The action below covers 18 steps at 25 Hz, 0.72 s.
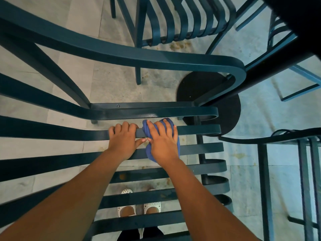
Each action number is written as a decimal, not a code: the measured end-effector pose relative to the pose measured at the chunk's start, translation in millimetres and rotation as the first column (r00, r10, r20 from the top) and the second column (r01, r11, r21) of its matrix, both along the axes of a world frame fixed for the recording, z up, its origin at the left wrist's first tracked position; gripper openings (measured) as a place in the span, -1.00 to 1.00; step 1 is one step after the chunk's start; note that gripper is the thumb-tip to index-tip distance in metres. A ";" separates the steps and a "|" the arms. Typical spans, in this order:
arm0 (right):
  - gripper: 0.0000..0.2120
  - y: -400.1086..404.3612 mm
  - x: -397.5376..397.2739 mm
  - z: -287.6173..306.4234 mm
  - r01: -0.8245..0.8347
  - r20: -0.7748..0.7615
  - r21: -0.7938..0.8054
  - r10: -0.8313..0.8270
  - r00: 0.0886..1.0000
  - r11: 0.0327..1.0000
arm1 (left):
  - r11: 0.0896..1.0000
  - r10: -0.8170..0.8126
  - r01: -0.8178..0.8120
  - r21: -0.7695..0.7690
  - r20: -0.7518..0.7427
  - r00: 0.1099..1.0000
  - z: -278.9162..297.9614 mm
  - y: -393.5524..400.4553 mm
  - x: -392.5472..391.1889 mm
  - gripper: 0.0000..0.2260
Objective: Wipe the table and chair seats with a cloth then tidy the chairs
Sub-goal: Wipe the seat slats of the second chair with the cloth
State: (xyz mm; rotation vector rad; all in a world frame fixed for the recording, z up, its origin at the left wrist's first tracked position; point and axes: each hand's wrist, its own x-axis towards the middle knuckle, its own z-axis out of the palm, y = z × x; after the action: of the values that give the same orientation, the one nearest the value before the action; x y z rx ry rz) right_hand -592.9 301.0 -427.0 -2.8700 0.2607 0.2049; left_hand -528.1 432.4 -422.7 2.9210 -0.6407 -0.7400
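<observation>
We wipe along a seat slat, cloth under our right hand.

Our right hand (163, 140) lies spread, fingers nearly straight, pressing the bunched blue cloth (161, 136) onto a slat of the dark teal slatted metal chair seat (199, 148), while our left hand (124, 138) just beside it curls its fingers over the far edge of the same slat to steady the chair. The slats' long axis runs left to right across our view, so we judge the coming stroke must travel sideways along it. The slat's open length lies to the right of the cloth, towards the rounded slat ends, and our right hand is nearer that side.
</observation>
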 end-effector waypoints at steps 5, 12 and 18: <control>-0.47 -23.8 -10.7 -3.1 0.079 0.086 -0.075 -0.072 0.994 0.994 | 1.000 0.003 -0.004 -0.020 -0.040 0.999 3.0 -36.2 -12.4 -0.52; -0.40 -86.8 -28.4 6.2 0.223 -0.030 -0.145 -0.229 0.973 0.964 | 0.997 -0.017 0.021 -0.075 0.049 0.999 -0.3 -41.8 -19.4 -0.52; -0.47 -109.1 -38.4 9.7 0.583 -0.089 -0.147 -0.598 0.797 0.799 | 0.976 -0.095 0.118 -0.181 0.129 0.987 -8.7 -31.4 -25.6 -0.42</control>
State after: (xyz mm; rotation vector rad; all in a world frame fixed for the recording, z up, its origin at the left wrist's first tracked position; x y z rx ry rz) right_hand -631.4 191.9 -417.3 -2.7126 1.2095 0.2604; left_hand -553.7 401.0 -431.4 2.7896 -0.8353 -0.4850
